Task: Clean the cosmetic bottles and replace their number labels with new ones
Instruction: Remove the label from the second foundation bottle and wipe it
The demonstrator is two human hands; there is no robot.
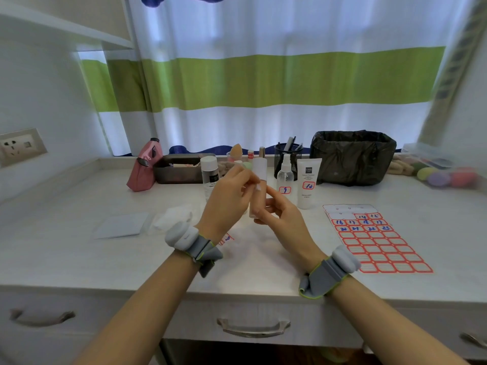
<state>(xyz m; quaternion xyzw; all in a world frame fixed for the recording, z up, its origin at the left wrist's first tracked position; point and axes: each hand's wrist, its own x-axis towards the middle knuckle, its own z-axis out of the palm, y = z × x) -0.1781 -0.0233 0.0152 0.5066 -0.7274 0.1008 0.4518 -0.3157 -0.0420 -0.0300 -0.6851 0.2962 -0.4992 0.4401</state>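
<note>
My right hand [279, 214] holds a slim beige bottle with a white cap [259, 169] upright above the desk, fingers curled round its lower body. My left hand [229, 196] reaches to the bottle's middle, its fingertips pinching at the bottle's front; what lies between them is too small to tell. A red-bordered label sheet [374, 241] with handwritten blue numbers lies at the right. A spray bottle labelled 9 [285, 177] and a white tube labelled 10 [307, 183] stand behind the hands. A peeled label [227, 238] lies by my left wrist.
A white wipe [174, 218] and a flat white packet [121, 225] lie at the left. A clear white-capped bottle [209, 172], dark tray [181, 168], pink pouch [143, 167], mesh pen cup [288, 156], black-lined bin [353, 156] and coloured sponges [448, 175] line the back.
</note>
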